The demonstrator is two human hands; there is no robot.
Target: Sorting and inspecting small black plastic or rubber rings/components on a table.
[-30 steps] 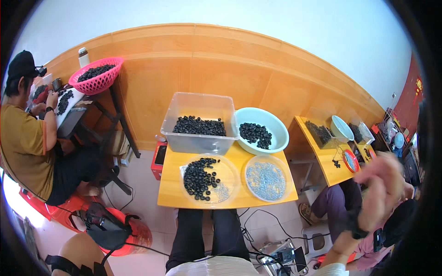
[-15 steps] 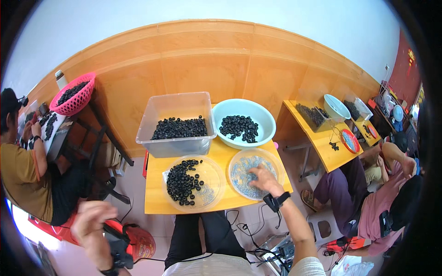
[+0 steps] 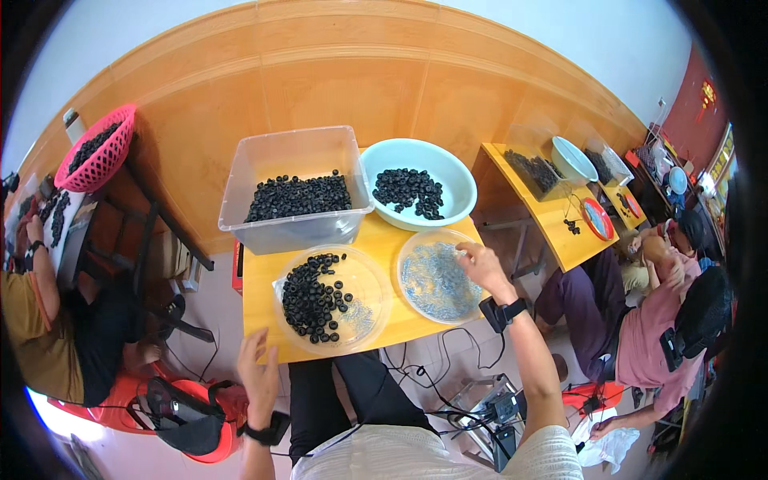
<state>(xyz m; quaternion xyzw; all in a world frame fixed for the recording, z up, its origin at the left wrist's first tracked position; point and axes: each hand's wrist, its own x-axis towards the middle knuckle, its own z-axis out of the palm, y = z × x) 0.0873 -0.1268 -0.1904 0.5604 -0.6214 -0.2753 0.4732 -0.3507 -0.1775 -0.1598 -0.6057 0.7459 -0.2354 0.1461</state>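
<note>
A person sits at a small yellow table. The right hand rests on the rim of a clear dish of small blue-grey pieces, fingers curled into it — whether they pinch anything cannot be told. The left hand hovers open and empty at the table's near edge, just beside a clear dish of black rings. Behind stand a clear tub and a pale blue bowl, both holding black rings.
</note>
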